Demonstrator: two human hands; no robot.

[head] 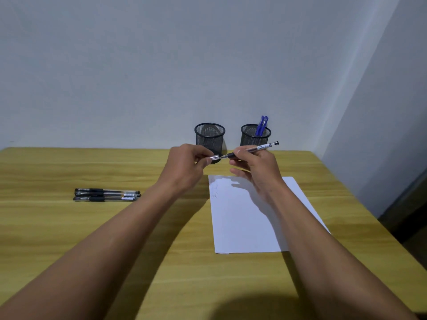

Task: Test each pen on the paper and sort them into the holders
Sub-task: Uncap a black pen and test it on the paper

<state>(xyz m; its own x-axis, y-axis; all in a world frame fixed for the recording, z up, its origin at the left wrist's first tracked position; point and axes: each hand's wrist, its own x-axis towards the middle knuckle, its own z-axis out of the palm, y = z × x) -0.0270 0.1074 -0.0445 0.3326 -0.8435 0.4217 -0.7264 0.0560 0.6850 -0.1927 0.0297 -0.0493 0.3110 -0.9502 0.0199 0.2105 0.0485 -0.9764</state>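
On the yellow wooden desk (69, 227), the white sheet of paper (242, 227) lies toward the right edge, just below my hands. My right fingers (240, 155) grip the clear-barrelled pen with a black grip (261, 147). Its long axis is nearly level, tip pointing left at the small clear cap (215, 158) pinched in my left fingers (202, 157). I cannot tell whether tip and cap touch. The paper's faint scribbles are unreadable.

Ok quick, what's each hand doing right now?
Left hand: pinches the pen cap.
Right hand: grips the black pen.
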